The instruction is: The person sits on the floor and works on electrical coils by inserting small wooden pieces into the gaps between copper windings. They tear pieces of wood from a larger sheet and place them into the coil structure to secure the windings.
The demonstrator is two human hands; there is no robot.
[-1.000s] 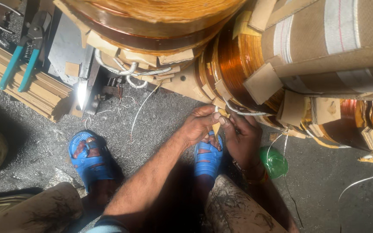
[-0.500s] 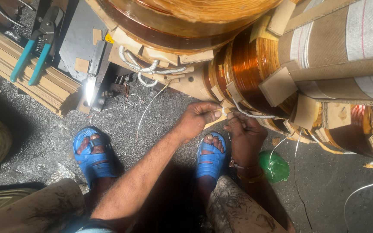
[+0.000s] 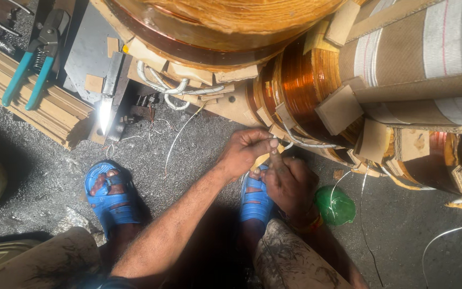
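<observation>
Both hands worked at the copper winding (image 3: 306,80) in the head view: the left hand (image 3: 247,152) pinched a white sleeved lead (image 3: 300,142) at the coil's lower edge, the right hand (image 3: 290,182) gripping just beneath. Tying-off seemed underway; next needs steady tension.

Two hands (image 3: 247,152) (image 3: 290,182), two blue sandals (image 3: 108,195) (image 3: 255,200), one green lid (image 3: 335,206), one teal-handled cutter (image 3: 30,61)

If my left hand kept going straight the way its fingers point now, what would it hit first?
Most likely the white sleeved wire that the left hand already pinches, then the copper coil with its cardboard spacers right behind it. Depth is hard to judge from above.
</observation>
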